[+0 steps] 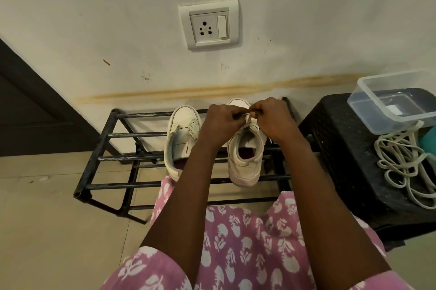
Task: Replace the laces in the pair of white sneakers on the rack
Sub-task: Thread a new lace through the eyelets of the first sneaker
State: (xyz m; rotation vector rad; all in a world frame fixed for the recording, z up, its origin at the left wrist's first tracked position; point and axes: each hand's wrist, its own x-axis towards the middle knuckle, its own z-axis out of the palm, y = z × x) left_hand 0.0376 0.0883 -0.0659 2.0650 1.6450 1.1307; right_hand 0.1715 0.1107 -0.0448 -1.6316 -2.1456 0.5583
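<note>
Your left hand (221,122), right hand (271,119): each grip pinches lace (248,119) over right sneaker (245,162) on rack (103,157). Step: likely finishing top eyelets. Next: left sneaker (181,138) looks unlaced; fetch from loose laces (401,164), stool (330,148) right.

- Left sneaker (181,138) and right sneaker (245,162): both white, a little greyed.
- Lace (248,119) on the right sneaker: white too.
- Rack (122,135): black bars.
- Stool (342,148), far right: black, dotted mesh pattern.
- Container (368,110): clear.
- Loose laces (401,162): cream.
- Garment (247,242), nearest: mauve-pink, white flower print.
- Wall (94,18): off-white, with a yellow-brown streak (212,91).
- Floor (47,207): beige.
</note>
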